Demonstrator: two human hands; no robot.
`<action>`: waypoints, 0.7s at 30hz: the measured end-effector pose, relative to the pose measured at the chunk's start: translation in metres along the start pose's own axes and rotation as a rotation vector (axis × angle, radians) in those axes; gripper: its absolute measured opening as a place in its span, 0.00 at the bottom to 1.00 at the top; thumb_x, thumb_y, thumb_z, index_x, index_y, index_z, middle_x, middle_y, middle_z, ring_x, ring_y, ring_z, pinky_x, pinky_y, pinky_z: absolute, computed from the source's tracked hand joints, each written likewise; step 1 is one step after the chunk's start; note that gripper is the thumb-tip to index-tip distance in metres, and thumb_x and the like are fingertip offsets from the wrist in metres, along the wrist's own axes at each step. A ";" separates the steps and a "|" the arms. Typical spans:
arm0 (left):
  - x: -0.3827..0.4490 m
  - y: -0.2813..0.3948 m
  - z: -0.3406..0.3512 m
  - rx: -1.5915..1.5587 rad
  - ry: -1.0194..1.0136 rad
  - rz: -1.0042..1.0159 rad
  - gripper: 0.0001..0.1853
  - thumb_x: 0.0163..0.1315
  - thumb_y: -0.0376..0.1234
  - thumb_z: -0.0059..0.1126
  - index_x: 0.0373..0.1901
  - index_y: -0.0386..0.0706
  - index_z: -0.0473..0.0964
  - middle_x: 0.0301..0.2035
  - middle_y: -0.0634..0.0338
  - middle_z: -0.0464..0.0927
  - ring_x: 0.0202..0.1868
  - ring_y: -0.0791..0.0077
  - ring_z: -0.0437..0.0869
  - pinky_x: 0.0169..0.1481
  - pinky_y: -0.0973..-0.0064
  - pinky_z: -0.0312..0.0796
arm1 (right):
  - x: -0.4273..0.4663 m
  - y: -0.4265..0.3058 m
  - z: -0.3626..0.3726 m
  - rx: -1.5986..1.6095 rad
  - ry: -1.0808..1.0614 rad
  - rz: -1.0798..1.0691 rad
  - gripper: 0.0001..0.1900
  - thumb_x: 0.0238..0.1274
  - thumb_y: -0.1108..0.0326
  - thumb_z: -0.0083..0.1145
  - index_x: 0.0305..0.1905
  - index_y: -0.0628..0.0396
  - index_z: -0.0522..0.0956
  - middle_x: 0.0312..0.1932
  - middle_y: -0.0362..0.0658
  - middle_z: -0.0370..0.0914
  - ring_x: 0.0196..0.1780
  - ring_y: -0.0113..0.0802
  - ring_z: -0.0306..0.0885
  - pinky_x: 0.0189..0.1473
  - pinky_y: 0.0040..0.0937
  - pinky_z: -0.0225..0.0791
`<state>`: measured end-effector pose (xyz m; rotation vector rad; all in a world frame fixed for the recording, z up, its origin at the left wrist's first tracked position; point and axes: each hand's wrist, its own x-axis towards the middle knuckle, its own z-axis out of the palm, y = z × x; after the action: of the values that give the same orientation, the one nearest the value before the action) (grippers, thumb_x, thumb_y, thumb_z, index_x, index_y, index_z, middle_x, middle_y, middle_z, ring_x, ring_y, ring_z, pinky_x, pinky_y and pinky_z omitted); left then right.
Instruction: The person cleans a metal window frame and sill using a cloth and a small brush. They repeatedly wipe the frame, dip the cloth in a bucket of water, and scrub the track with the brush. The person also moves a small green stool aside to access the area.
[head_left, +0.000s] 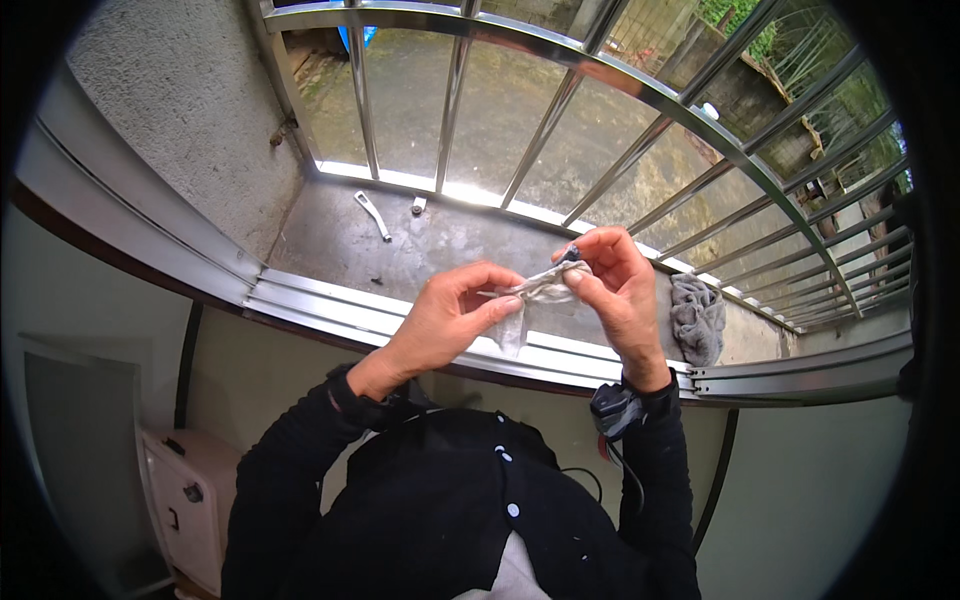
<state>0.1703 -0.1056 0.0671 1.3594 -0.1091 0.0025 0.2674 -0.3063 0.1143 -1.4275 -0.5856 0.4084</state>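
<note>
My left hand (469, 304) pinches one side of a crumpled white wipe (511, 330), whose loose end hangs down over the window track. With thumb and fingers, my right hand (619, 289) grips the bunched other side of the wipe. A small dark part (571, 255) pokes out of the wipe at my right fingertips; its exact kind is hard to make out. Both hands are above the sill, close together. Beyond them on the concrete sill (322, 240) lie a white handle-like piece (373, 215) with a dark end and a small white-and-black fitting (418, 205).
Stainless steel window bars (532, 142) enclose the sill's far side. A grey cloth (697, 319) lies bunched at the right. An aluminium sliding track (337, 304) runs along the near edge. A small dark scrap (376, 280) is on the sill. A pinkish cabinet (191, 510) stands lower left.
</note>
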 end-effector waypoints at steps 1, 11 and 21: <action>-0.002 0.001 -0.006 -0.092 -0.052 -0.064 0.12 0.71 0.28 0.59 0.53 0.33 0.79 0.46 0.62 0.81 0.50 0.78 0.81 0.57 0.77 0.74 | 0.001 0.000 -0.004 0.041 -0.003 0.029 0.15 0.62 0.79 0.63 0.51 0.60 0.72 0.47 0.44 0.80 0.50 0.28 0.80 0.55 0.28 0.74; 0.011 0.004 -0.021 -0.037 0.023 -0.038 0.18 0.74 0.38 0.56 0.57 0.36 0.73 0.52 0.56 0.79 0.57 0.73 0.79 0.62 0.71 0.72 | -0.004 0.026 -0.011 0.361 -0.016 0.098 0.17 0.62 0.78 0.61 0.55 0.58 0.71 0.50 0.49 0.80 0.54 0.32 0.79 0.58 0.31 0.74; 0.010 -0.015 -0.015 -0.532 -0.042 -0.327 0.19 0.67 0.32 0.66 0.55 0.38 0.73 0.49 0.59 0.81 0.49 0.77 0.83 0.56 0.74 0.78 | 0.007 0.029 -0.006 -0.253 0.319 -0.126 0.17 0.63 0.72 0.68 0.54 0.60 0.78 0.48 0.40 0.81 0.51 0.27 0.78 0.53 0.26 0.74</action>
<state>0.1826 -0.0946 0.0500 0.8331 0.0760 -0.3099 0.2793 -0.3040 0.0867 -1.6465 -0.4747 0.0019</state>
